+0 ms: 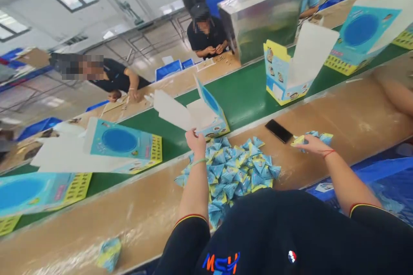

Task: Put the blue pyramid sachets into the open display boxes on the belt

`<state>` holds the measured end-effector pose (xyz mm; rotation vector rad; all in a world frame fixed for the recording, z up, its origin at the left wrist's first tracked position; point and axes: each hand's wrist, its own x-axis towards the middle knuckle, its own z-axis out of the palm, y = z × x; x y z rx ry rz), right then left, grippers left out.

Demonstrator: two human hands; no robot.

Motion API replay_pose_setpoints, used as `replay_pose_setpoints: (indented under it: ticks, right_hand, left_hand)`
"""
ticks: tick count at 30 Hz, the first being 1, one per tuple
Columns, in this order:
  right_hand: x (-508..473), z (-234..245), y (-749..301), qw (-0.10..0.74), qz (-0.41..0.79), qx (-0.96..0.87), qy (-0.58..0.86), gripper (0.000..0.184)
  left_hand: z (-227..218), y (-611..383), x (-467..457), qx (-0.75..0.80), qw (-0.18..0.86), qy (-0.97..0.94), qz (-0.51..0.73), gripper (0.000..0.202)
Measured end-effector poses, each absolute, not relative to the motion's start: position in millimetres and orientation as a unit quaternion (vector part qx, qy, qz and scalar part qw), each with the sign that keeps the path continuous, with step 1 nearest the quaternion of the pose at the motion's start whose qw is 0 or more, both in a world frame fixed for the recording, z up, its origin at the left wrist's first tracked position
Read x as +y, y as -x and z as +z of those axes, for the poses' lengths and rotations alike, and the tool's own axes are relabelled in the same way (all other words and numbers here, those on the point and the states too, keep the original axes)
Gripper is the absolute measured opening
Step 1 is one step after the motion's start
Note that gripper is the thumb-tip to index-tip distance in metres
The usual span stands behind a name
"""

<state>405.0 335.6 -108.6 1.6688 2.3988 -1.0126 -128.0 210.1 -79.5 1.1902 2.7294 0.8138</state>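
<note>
My left hand [195,142] is closed at the near edge of an open printed carton [217,125] on the green conveyor belt, its fingertips partly hidden against the wall. Its white flaps stand spread, and the inside faces up. To the right, my right hand [312,144] is wrapped over a few blue and yellow triangular packets [325,138], just above the brown worktop. Between my arms lies a heap of the same pyramid-shaped packets [237,167]. A black phone [279,130] rests between the heap and my right hand.
More open cartons stand along the green belt [245,90], left [121,142] and right [284,73]. One loose packet [109,254] lies at the lower left. Across the belt two co-workers [206,30] sit at a bench; a metal housing [264,21] spans the belt. Another person's arm [395,90] reaches in at right.
</note>
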Motion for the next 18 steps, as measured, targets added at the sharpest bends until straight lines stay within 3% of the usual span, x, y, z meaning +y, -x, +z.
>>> replay_pose_setpoints:
  ticks: [5,13,18]
  right_hand:
    - [341.0,-117.4,-408.3,0.014,-0.33,0.776,-0.538,0.063]
    - [331.1,-112.3,-398.9,-0.05,-0.357,0.765,-0.535,0.065]
    - [346.9,-114.2,-410.1,-0.094,-0.34,0.74,-0.573,0.066]
  left_hand:
    - [-109.9,115.1,200.2,0.872,0.144,-0.437,0.165,0.031]
    - [-136.5,94.8,229.3,0.844,0.224,-0.486,-0.016,0.06]
    - [-139.0,96.9,228.3,0.821,0.231,-0.509,-0.118,0.048]
